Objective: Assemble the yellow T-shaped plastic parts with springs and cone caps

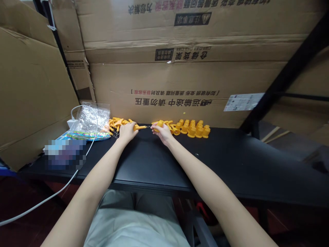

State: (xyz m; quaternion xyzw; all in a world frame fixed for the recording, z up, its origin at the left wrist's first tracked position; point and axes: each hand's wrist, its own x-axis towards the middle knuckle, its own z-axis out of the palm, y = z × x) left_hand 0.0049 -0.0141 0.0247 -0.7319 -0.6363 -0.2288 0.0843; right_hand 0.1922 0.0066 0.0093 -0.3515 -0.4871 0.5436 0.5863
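Left hand (128, 132), its grip narrow, holding a slender orange stick (141, 127) with a ridged, tapering end, while the right hand (163, 134) pinches a rounded orange cup (159, 123).

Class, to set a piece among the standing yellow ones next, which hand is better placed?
Probably the right hand: it holds a flared yellow piece and is nearer the standing yellow pieces. The left hand is farther off, holding a yellow spiral stick.

Solid yellow-orange on cups (198, 131) and spiral piece (142, 127). Plain black on surface (151, 157) and frame (284, 73). Brown on cardboard (154, 77), printed black and red. White on cable (48, 198) and label (244, 102), latter with dark print. Multicoloured along band (88, 136) of clear bag (94, 116). Pale grey-green on clothing (133, 221).
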